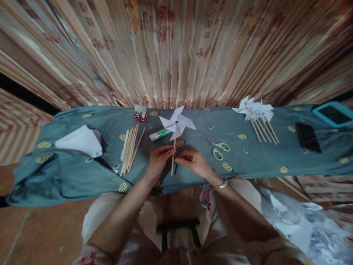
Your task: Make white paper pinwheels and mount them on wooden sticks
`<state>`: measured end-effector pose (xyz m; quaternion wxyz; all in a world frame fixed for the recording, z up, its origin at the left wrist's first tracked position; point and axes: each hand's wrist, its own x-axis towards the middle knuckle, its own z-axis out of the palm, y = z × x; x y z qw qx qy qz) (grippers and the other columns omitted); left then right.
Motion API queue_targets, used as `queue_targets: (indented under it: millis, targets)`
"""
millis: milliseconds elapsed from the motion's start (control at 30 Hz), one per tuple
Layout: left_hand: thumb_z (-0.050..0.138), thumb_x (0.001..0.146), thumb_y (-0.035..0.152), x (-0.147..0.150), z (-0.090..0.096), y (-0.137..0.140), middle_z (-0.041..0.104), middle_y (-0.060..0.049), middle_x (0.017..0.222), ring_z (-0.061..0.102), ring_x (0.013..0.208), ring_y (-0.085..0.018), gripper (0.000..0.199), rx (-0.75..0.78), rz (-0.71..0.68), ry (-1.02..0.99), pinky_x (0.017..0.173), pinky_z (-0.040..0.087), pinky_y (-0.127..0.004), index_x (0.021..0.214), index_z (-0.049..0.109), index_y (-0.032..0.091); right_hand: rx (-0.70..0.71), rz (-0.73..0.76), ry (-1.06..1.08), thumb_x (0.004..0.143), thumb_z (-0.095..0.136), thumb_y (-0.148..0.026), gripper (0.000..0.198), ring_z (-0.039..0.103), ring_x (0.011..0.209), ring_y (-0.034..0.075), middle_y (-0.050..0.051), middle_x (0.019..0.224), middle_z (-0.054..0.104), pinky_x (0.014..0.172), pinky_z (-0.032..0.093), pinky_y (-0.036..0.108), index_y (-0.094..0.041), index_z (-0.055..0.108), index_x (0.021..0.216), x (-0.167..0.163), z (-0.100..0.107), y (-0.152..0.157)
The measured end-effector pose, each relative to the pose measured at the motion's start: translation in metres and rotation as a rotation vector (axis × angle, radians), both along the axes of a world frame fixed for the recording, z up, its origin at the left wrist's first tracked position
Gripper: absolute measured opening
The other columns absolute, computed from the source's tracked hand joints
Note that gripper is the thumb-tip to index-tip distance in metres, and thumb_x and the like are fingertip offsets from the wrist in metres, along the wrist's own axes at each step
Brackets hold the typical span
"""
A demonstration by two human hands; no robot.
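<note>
A white paper pinwheel (pixel 180 129) with a round silvery pin at its centre stands up on a thin wooden stick (pixel 173 167). My left hand (pixel 160 158) pinches that stick just below the paper blades. Just right of the stick, my right hand (pixel 195 163) has its fingers bent and its thumb slightly apart, with nothing visible in it. Its fingertips are close to the stick; contact is unclear. Behind my left hand lies a glue stick (pixel 160 134) with a green and white label. Green-handled scissors (pixel 217 147) lie open to the right of my right hand.
On the teal cloth (pixel 267 158) are stacked white paper pieces (pixel 79 141), loose wooden sticks (pixel 131 149), a small box of pins (pixel 140 115), several finished pinwheels (pixel 256 108), a black phone (pixel 308 137) and a blue-framed tablet (pixel 333 113). A curtain (pixel 176 55) hangs behind.
</note>
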<state>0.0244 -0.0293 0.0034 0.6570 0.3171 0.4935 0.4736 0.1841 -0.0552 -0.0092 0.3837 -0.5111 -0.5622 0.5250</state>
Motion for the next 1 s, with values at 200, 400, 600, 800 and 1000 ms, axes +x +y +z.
queue_targets:
  millis: [200,400,600,800,1000]
  targets:
    - [0.094,0.045,0.039,-0.001,0.005,-0.002,0.074,-0.002,0.069,0.061,0.064,-0.013,0.036,-0.026,-0.002,-0.024,0.066,0.048,-0.026,0.071,0.081,0.019,0.087,-0.159,-0.028,0.075,0.077,-0.059,0.038,0.051,0.057,0.014,0.0,0.062,0.066,0.056,0.038,0.029,-0.022,0.074,0.069,0.007,0.004,0.002]
    - [0.093,0.046,0.043,0.006,-0.005,-0.009,0.072,-0.002,0.066,0.059,0.062,-0.013,0.037,-0.046,-0.078,0.041,0.063,0.047,-0.026,0.07,0.08,0.017,0.133,-0.538,0.076,0.068,0.077,-0.066,0.045,0.048,0.058,0.013,0.0,0.062,0.065,0.056,0.037,0.026,-0.021,0.074,0.069,0.045,0.015,0.023]
    - [0.093,0.046,0.044,0.01,-0.015,-0.01,0.071,-0.002,0.062,0.057,0.059,-0.013,0.038,-0.053,-0.126,0.069,0.061,0.045,-0.025,0.07,0.08,0.017,0.145,-0.594,0.108,0.062,0.082,-0.056,0.036,0.048,0.058,0.012,-0.002,0.057,0.061,0.056,0.038,0.026,-0.021,0.074,0.067,0.054,0.014,0.038]
    - [0.095,0.043,0.046,0.011,-0.014,-0.008,0.072,-0.003,0.063,0.058,0.059,-0.013,0.042,-0.068,-0.118,0.063,0.06,0.047,-0.025,0.07,0.08,0.017,0.098,-0.564,0.117,0.063,0.08,-0.053,0.034,0.045,0.054,0.011,-0.003,0.053,0.057,0.052,0.033,0.025,-0.021,0.072,0.065,0.051,0.012,0.036]
    - [0.095,0.043,0.047,0.01,-0.015,-0.007,0.071,-0.002,0.061,0.059,0.059,-0.012,0.042,-0.062,-0.092,0.062,0.06,0.047,-0.024,0.07,0.08,0.018,0.031,-0.517,0.133,0.064,0.081,-0.052,0.033,0.044,0.053,0.011,-0.004,0.053,0.056,0.053,0.032,0.026,-0.02,0.072,0.066,0.046,0.012,0.03]
